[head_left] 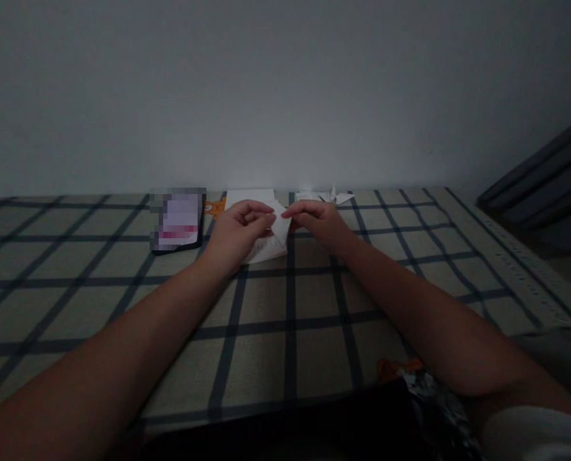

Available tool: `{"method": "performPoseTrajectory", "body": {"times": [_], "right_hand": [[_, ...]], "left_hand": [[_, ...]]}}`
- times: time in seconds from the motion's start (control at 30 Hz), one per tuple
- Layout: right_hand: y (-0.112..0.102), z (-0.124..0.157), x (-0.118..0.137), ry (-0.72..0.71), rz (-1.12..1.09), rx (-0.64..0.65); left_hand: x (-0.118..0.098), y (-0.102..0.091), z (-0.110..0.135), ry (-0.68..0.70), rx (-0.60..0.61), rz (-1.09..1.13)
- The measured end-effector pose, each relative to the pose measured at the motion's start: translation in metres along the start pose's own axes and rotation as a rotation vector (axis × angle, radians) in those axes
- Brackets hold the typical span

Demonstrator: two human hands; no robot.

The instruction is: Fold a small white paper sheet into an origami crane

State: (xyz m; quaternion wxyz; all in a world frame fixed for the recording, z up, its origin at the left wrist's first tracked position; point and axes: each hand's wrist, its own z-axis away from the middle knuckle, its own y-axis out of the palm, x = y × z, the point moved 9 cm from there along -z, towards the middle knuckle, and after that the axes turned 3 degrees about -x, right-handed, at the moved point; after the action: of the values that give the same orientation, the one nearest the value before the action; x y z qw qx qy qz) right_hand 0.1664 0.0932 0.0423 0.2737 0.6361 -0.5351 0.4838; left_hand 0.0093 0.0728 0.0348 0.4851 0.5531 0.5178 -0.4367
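Note:
A piece of white folded paper (278, 232) is held between both my hands just above the checked cloth (290, 307). My left hand (240, 230) pinches its left side with curled fingers. My right hand (317, 221) pinches its upper right corner. Part of the paper hangs down beneath my left hand, touching the cloth.
A phone (178, 221) with a lit screen lies left of my hands. More white paper sheets (249, 197) and small folded paper shapes (331, 196) lie near the wall. An orange cartoon print (215, 207) shows on the cloth. A dark crinkly packet (410, 384) sits near me.

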Motion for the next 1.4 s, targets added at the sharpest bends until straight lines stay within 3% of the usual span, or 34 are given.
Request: {"method": "performPoseTrajectory", "body": {"times": [0.2, 0.3, 0.43, 0.57, 0.73, 0.87, 1.0, 1.23, 1.4], "right_hand": [[0.002, -0.004, -0.010, 0.059, -0.185, -0.040], [0.004, -0.005, -0.018, 0.109, -0.144, -0.019], [-0.001, -0.004, -0.009, 0.054, -0.025, -0.039], [-0.003, -0.002, 0.004, -0.006, 0.077, -0.059], [0.001, -0.002, 0.000, 0.065, -0.043, -0.057], [0.008, 0.000, -0.007, 0.128, -0.043, 0.013], [0.008, -0.001, -0.003, 0.064, 0.048, 0.048], [0.015, -0.001, 0.000, 0.010, 0.081, 0.136], [0.021, 0.002, 0.000, 0.039, 0.071, 0.179]], "left_hand": [[-0.004, -0.001, -0.002, 0.116, 0.001, -0.016], [-0.006, -0.001, -0.003, 0.150, 0.008, -0.043], [0.000, -0.002, -0.005, 0.094, 0.019, -0.049], [0.013, 0.003, -0.004, -0.011, 0.102, -0.172], [0.007, 0.001, -0.001, -0.002, 0.070, -0.175], [-0.002, 0.000, 0.001, 0.030, 0.012, -0.138], [0.001, 0.000, 0.000, 0.011, 0.014, -0.114], [-0.003, -0.004, 0.000, 0.113, 0.018, -0.382], [-0.015, -0.006, 0.002, 0.180, -0.017, -0.375]]}}
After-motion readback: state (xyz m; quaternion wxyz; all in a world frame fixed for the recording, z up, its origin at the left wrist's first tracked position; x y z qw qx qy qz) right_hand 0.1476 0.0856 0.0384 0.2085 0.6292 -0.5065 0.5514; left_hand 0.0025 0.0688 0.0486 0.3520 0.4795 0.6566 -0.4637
